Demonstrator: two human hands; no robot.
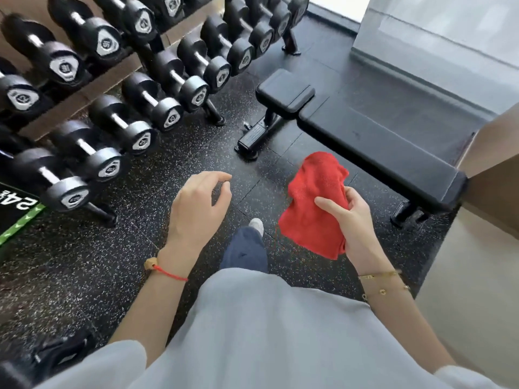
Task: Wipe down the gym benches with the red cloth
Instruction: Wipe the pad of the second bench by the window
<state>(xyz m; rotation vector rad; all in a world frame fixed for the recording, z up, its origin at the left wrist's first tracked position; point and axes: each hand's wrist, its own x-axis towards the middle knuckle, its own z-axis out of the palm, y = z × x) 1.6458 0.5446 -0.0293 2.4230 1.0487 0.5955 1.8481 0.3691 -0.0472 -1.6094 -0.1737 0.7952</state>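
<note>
While the dumbbell rack (92, 88) fills the left of my view, its rows of black dumbbells resting in their cradles, I stand on the speckled rubber floor (157, 164) with nothing yet wiped. My left hand (196, 209) hangs out in front of me over the floor, its fingers loosely curled toward the thumb and holding nothing; a red string bracelet (165, 272) sits at that wrist. Below, between my arms, my grey shirt (266, 332) and one dark trouser leg (244, 248) with a white shoe tip show.

Further right, my right hand (356, 220) is the working grip: thumb and fingers are clamped on the red cloth (311, 209), which hangs bunched and crumpled in the air, touching nothing but my hand. Gold bracelets (384, 282) ring that wrist.

Beyond the cloth, to the right, the black gym bench (379, 144) lies flat, its small seat pad (286, 91) at the far end and the long pad running toward me. The cloth is near the long pad's edge but clear of it.

I judge this to be the approach, before the first stroke. The next move calls for stepping closer, perhaps spreading the cloth flatter with my free hand, then lowering it onto the padding and pressing it along the length.
</note>
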